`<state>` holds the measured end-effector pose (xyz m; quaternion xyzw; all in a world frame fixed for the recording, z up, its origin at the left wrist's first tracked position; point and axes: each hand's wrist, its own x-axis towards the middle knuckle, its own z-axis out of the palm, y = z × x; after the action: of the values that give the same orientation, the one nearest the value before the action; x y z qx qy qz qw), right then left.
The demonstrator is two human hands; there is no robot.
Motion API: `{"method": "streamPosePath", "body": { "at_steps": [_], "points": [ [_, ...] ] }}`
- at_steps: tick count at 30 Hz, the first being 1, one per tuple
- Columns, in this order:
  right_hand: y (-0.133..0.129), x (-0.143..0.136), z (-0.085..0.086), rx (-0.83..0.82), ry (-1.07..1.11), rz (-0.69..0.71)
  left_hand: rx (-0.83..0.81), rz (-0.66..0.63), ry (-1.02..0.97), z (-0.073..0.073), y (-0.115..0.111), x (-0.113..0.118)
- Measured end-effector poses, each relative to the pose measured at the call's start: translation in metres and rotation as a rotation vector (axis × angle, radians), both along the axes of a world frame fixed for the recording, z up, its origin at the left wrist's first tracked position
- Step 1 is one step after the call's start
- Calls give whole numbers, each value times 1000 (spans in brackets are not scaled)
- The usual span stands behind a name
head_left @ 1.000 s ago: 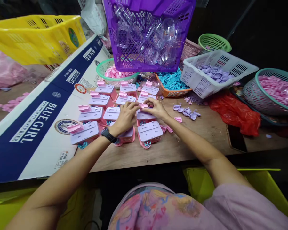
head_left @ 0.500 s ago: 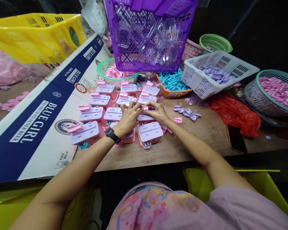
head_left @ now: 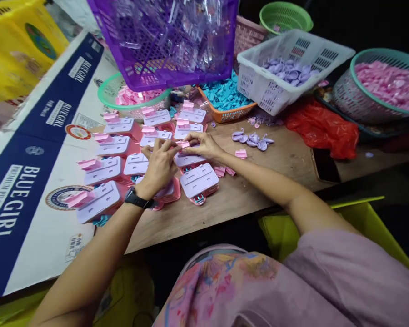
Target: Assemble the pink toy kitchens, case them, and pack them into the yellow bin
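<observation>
My left hand (head_left: 161,163), with a black watch on its wrist, has bent fingers at the left end of a small pink plastic piece (head_left: 183,144). My right hand (head_left: 204,146) pinches the same piece from the right. It sits at the back edge of a lilac-topped pink plastic case (head_left: 190,160), partly covered by my fingers. Several more such cases stand around in rows. One at the front (head_left: 200,180) has a bare lilac top, while a case at the left (head_left: 100,202) carries an upright pink piece (head_left: 79,199).
Loose pink pieces (head_left: 220,171) and lilac spoon-shaped parts (head_left: 252,139) lie on the right. Behind stand a purple crate (head_left: 146,81) of clear plastic parts, an orange basket (head_left: 221,116) of blue pieces and a white basket (head_left: 269,97). A printed carton (head_left: 23,181) borders the left.
The camera view has turned, so everything sits further left and tilted. Both hands remain at the pink piece on the same case, with little visible shift of the fingers.
</observation>
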<state>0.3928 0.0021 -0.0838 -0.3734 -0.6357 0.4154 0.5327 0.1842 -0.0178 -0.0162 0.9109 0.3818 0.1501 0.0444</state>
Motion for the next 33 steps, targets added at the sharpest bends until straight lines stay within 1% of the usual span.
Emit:
{"method": "streamPosePath", "body": {
  "at_steps": [2,4,7,12,15,18,22,24,26,28,29,31,33],
  "points": [
    [9,8,1,3,-47,76,13,13,33,2,2,1],
    [15,17,3,23,-94,119,30,14,52,2,3,2],
    [18,22,6,84,-137,106,40,12,56,1,1,2],
    [18,18,9,141,-199,105,57,28,24,0,-5,1],
    [19,20,11,157,-251,86,38,20,18,-1,-6,1],
    [13,23,12,168,-323,60,13,-4,32,-5,-6,-1],
    [-1,16,10,190,-341,-45,4,-17,70,-10,-10,-3],
    [-5,12,10,198,-340,-93,9,-29,90,-10,-13,-3],
    [-9,16,14,195,-394,-92,25,-46,98,-7,-15,-3],
    [-18,28,19,183,-459,-104,52,-52,97,-3,-17,-2],
    [-27,37,21,172,-479,-136,68,-47,92,-2,-18,-2],
    [-55,55,20,146,-520,-233,94,-35,78,-2,-20,0],
    [-91,69,11,119,-623,-300,113,-31,60,-4,-20,3]
  ]
}}
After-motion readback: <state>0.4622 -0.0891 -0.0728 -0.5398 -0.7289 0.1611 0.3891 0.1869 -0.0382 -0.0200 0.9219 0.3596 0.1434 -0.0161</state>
